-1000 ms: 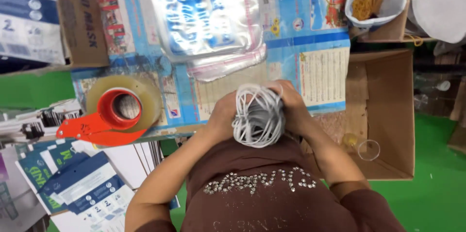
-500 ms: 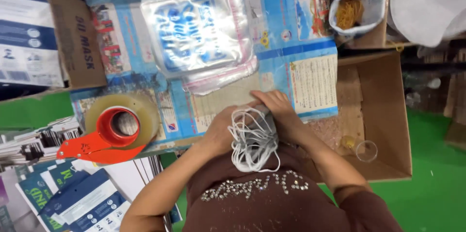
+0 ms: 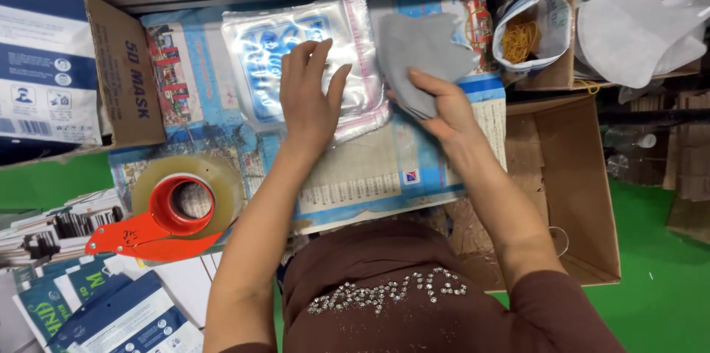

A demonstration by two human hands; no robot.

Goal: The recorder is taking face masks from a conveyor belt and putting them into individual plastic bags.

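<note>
Left hand (image 3: 310, 98) flat, fingers spread, pinning stack of clear bags (image 3: 296, 57) on bench (image 3: 384, 175); right hand (image 3: 436, 105) grips folded grey masks (image 3: 421, 46) beside stack.

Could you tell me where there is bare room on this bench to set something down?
Free: the paper mat between the forearms, below the bag stack. Crowded: tape dispenser at left, bag stack under the left hand, masks in the right hand.

Dressed in a dark brown short-sleeved top (image 3: 444, 301) with a curved row of small silvery rhinestone studs (image 3: 388, 292) across the chest, sleeves ending above the elbows, forearms bare, both hands bare too, left hand (image 3: 309, 98) and right hand (image 3: 436, 105) without rings, watch or gloves.
</note>
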